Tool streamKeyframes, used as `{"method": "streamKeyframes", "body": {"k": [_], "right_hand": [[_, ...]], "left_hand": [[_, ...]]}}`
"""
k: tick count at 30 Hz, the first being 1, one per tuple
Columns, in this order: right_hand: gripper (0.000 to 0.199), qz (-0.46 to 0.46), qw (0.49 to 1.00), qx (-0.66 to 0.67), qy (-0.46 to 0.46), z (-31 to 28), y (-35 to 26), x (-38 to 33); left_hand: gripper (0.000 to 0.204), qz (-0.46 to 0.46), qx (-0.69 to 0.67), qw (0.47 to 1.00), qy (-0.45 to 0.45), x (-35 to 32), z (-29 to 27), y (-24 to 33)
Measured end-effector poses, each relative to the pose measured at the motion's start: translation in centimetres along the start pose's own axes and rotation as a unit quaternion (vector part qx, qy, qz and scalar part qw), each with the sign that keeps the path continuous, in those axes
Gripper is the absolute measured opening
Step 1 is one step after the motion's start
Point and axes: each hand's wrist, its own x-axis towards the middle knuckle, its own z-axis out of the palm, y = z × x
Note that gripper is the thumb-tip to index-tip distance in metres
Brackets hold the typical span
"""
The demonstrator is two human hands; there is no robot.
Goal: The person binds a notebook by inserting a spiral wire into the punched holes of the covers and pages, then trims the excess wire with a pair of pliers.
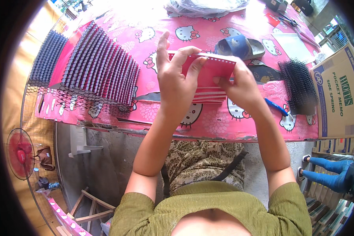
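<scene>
Head view: my left hand (176,80) and right hand (240,87) pinch a red notebook (214,69) above the tabletop's (224,122) near edge. It looks light and bendy; I'd grip its side edges.

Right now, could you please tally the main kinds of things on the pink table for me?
Red punched pad held in the left hand and right hand: 1
Rows of bound notepads: 2
Heap of black wire spirals: 1
Blue slipper: 1
Blue pen: 1
Total: 6
</scene>
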Motion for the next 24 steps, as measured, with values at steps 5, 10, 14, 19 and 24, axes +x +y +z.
{"method": "streamKeyframes", "body": {"k": [5,10,14,19,24], "right_hand": [[0.044,-0.045,0.994,-0.091,0.045,1.0,0.4,-0.7],[0.05,-0.136,0.962,-0.225,0.074,-0.4,0.8,-1.2],[0.048,0.001,0.938,-0.325,0.118,-9.4,5.1,-0.3],[0.03,0.223,0.826,-0.504,0.118,-14.8,11.9,-1.5],[0.016,0.121,0.861,-0.459,0.18,-16.1,10.9,-0.9]], "left_hand": [[0.028,0.032,0.168,0.985,0.0,0.0,-0.8,3.2],[0.018,0.021,-0.02,0.996,-0.084,0.9,-0.2,2.7],[0.016,0.028,-0.022,0.997,-0.064,0.6,-0.9,3.0],[0.016,0.033,-0.007,0.997,-0.063,1.2,-0.4,3.9],[0.019,0.013,-0.01,0.999,-0.052,1.0,-0.6,3.5]]}}
